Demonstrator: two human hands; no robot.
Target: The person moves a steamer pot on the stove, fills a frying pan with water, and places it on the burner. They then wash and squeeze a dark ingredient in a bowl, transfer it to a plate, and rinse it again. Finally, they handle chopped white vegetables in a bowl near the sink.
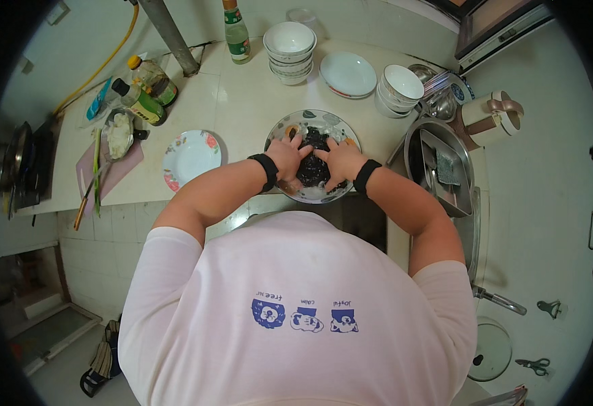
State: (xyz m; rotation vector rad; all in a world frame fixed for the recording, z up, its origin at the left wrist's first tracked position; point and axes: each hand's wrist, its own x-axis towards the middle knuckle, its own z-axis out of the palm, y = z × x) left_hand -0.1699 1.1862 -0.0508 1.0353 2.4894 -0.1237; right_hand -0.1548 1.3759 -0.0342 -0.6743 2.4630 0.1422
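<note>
In front of me, near the counter's front edge, is a wide patterned basin (312, 115). A dark, wet mass that looks like wood ear mushrooms (314, 170) fills its middle. My left hand (287, 158) reaches in from the left, fingers spread against the edge of the dark pieces. On the other side, my right hand (343, 161) rests on them with its fingers apart too. Neither hand is closed around anything. Some of the basin's inside is hidden under both hands.
Left of the basin lies a floral plate (191, 160); beyond it a cleaver (91, 195) and green stalk (97, 167) lie on a pink cutting board (124, 170). Stacked bowls (290, 40) and plates (348, 74) stand behind. A metal basin (466, 152) sits at right.
</note>
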